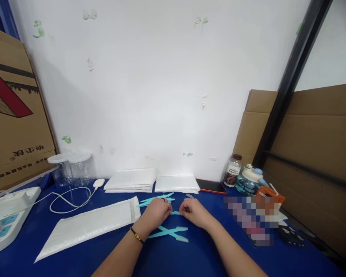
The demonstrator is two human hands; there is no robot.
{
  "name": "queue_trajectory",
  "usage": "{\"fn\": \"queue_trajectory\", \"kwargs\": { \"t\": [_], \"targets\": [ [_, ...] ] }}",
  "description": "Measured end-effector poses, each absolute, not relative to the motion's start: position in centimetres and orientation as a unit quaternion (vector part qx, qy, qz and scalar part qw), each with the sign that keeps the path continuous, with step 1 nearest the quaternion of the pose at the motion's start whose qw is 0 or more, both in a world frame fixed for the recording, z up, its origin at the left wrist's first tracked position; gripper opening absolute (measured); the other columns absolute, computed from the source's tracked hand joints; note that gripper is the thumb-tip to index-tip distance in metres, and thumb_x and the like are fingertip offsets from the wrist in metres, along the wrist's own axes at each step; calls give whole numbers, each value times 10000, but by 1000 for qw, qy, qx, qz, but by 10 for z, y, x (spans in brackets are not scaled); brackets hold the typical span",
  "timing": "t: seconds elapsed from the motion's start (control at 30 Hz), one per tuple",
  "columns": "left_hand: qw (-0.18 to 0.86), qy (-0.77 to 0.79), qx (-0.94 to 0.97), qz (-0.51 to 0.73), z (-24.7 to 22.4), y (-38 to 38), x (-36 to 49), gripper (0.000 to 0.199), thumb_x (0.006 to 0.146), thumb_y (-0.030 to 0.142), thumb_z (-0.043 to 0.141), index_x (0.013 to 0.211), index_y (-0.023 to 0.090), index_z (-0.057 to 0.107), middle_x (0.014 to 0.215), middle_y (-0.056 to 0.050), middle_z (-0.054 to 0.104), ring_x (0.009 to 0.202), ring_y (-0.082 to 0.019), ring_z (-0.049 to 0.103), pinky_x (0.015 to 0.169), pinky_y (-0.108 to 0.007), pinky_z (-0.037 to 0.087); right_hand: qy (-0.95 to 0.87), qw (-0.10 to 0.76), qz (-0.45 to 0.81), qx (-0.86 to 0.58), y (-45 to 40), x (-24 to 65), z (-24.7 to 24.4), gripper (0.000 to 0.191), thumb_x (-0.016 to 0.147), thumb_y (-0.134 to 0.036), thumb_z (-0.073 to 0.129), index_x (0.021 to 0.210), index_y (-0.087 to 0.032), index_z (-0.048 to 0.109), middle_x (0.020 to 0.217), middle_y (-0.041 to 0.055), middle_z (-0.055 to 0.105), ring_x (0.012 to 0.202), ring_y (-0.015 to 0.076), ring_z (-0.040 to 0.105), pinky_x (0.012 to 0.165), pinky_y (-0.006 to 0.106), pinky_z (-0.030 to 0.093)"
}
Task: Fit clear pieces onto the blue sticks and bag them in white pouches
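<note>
Between my two hands is a turquoise eyebrow razor [175, 212], lying level just above the blue table. My left hand [157, 211] is closed round one end of it, with a ring on a finger and a bracelet at the wrist. At the other end, the fingertips of my right hand [194, 212] pinch it. Two more eyebrow razors [177, 232] lie crossed on the table below my hands. Behind my left hand is a small group of similar razors [168, 195], partly hidden. A small translucent piece [189, 196] lies beyond my right hand.
A white padded mailer [89, 227] lies at left, with two stacks of white mailers [129, 180] [175, 184] by the wall. A phone [212, 186], a bottle [233, 171] and a teal jug [249, 181] stand at right. A power strip [11, 219] and cable are at left.
</note>
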State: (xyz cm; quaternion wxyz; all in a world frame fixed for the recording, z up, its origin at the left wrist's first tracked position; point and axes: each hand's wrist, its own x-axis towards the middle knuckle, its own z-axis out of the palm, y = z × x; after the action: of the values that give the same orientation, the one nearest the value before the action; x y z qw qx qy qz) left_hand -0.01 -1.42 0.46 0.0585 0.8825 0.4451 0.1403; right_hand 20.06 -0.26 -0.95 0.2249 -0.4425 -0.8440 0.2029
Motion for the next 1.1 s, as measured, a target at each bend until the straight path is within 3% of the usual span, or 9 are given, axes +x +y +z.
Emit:
{"fn": "queue_trajectory", "kwargs": {
  "t": [0.17, 0.27, 0.4, 0.6, 0.83, 1.0, 1.1],
  "targets": [
    [108, 471, 862, 153, 1, -8, -9, 127, 786, 250, 516, 806, 218, 637, 831, -8, 641, 759, -148, 567, 679, -232, 371, -825, 251, 220, -457, 1, 222, 2, 173, 716, -146, 524, 760, -188, 686, 750, 17, 653, 656, 130, 565, 597, 210, 401],
    [71, 531, 829, 162, 3, -1, -25, 128, 763, 267, 544, 845, 224, 634, 878, -15, 634, 814, -165, 569, 712, -248, 375, -783, 284, 188, -520, 8, 248, 9, 170, 727, -171, 504, 740, -156, 673, 705, 28, 647, 632, 139, 555, 581, 218, 395],
    [41, 566, 810, 149, 5, 3, -36, 144, 751, 266, 555, 863, 240, 641, 935, -23, 638, 892, -193, 563, 750, -274, 369, -785, 253, 189, -533, 12, 260, 4, 131, 706, -184, 533, 714, -159, 661, 661, 19, 625, 594, 131, 538, 548, 210, 376],
    [40, 558, 819, 131, 8, 0, -29, 139, 780, 211, 498, 784, 218, 636, 851, -24, 648, 840, -177, 573, 719, -268, 360, -808, 229, 156, -520, 10, 235, -10, 51, 677, -178, 603, 713, -181, 639, 798, 31, 613, 695, 140, 550, 608, 212, 383],
    [12, 503, 857, 109, 6, -3, -12, 249, 855, 235, 388, 757, 195, 614, 788, -50, 644, 774, -178, 582, 715, -273, 366, -800, 232, 206, -513, 11, 227, -13, 89, 708, -132, 576, 743, -186, 638, 729, 5, 629, 637, 121, 544, 566, 192, 370],
    [22, 500, 854, 145, 3, -3, -10, 213, 858, 196, 381, 900, 218, 588, 853, -36, 641, 812, -175, 580, 721, -262, 374, -820, 238, 177, -490, 11, 224, -14, 141, 717, -137, 560, 773, -205, 670, 768, 12, 631, 680, 132, 555, 600, 199, 382],
    [32, 496, 852, 168, 1, -2, -15, 224, 856, 201, 384, 870, 228, 606, 880, -29, 627, 849, -164, 568, 746, -251, 375, -828, 239, 162, -480, 10, 224, -13, 179, 713, -126, 549, 773, -219, 689, 794, 21, 641, 728, 146, 569, 637, 207, 392]
  ]
}}
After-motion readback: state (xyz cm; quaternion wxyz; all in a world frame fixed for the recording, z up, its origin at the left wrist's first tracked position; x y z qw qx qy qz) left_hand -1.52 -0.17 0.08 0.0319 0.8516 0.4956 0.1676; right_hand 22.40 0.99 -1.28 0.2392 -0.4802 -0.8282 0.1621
